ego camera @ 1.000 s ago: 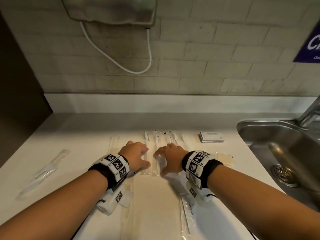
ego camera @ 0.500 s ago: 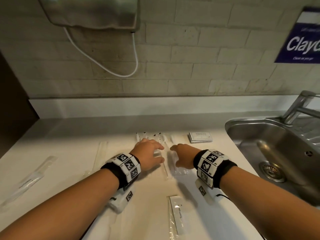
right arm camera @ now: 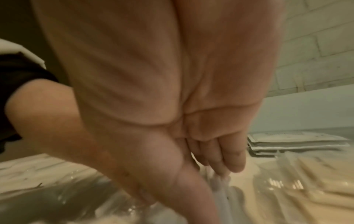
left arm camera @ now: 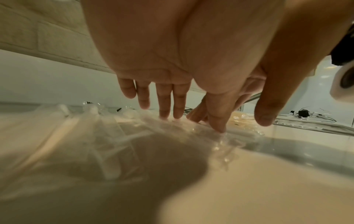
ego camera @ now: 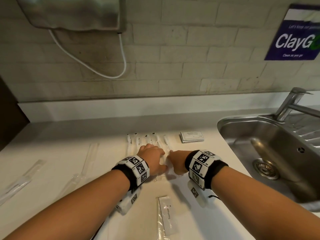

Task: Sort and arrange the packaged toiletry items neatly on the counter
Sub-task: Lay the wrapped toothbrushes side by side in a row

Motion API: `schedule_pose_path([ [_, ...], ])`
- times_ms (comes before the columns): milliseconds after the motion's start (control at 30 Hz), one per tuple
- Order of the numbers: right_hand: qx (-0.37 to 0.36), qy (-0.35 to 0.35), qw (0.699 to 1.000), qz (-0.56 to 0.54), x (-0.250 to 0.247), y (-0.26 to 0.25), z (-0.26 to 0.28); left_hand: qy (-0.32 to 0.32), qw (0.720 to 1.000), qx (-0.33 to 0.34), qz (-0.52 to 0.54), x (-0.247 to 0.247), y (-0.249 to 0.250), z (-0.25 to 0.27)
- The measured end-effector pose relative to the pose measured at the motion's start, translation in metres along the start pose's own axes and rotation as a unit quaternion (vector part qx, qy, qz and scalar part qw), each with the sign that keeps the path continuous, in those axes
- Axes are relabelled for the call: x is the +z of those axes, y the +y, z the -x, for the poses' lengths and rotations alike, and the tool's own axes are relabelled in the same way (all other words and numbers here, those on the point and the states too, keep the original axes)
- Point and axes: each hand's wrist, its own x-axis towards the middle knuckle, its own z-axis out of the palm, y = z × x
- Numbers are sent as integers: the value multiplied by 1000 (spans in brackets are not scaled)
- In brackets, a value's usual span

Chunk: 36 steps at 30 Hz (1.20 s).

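Observation:
Several clear-wrapped toothbrushes [ego camera: 147, 140] lie side by side in a row at the middle of the white counter [ego camera: 60, 135]. Both hands rest on the near half of this row, almost touching each other. My left hand [ego camera: 155, 153] has straight fingers whose tips [left arm camera: 166, 112] press on the crinkled wrappers [left arm camera: 118, 136]. My right hand [ego camera: 173, 157] sits just right of it, fingers [right arm camera: 226, 159] straight and pointing down onto a white handle in its wrapper [right arm camera: 220, 191]. Neither hand lifts anything.
A stack of white sachets [ego camera: 192, 136] lies right of the row. A toothpaste packet [ego camera: 166, 215] lies near the front edge. Loose wrapped items [ego camera: 20, 181] [ego camera: 91, 156] lie to the left. A steel sink [ego camera: 251, 135] and tap [ego camera: 290, 104] are at the right.
Both hands have slid a little further back along the row and drawn closer together. My head has turned right, so the toothpaste packet and more of the sink show.

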Motion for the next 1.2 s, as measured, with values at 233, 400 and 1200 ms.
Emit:
schedule_pose_path([
  [233,-18,11,1000,11,-7,1,5,-21,1000,8,-3,1,-7,0],
  [400,9,48,997,-63,0,4,1,-30,999,6,6,3,-7,-1],
  [1200,-40,107,992,-55,-1,-15,-2,-8,1000,-22,-12,-6,-32,15],
])
